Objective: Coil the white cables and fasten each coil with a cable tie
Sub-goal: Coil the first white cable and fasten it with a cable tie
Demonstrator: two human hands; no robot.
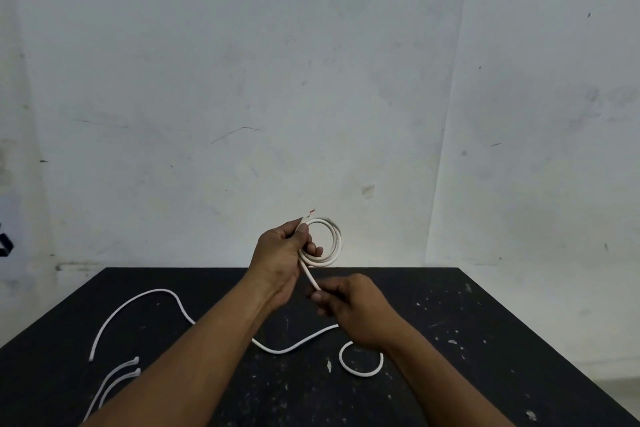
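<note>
Two cable ties (117,378) lie nearest, at the black table's (485,357) left front edge, untouched. Above the far edge, a small coil (323,243) of white cable is pinched in the left hand (280,253) (bare red conductor poking out the end). The feeding strand is gripped by the right hand (349,305). Should the left pinch slacken, the stiff loops would likely spring apart; the slack on the table could snag.

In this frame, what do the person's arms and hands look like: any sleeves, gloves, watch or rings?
Both arms are bare along all of their visible length, with no sleeve edge in the frame. The left hand and the right hand wear no gloves. No watch, bracelet or strap shows at either wrist, and no ring shows on the visible fingers. No tape, markings or cables are attached to the arms.
</note>
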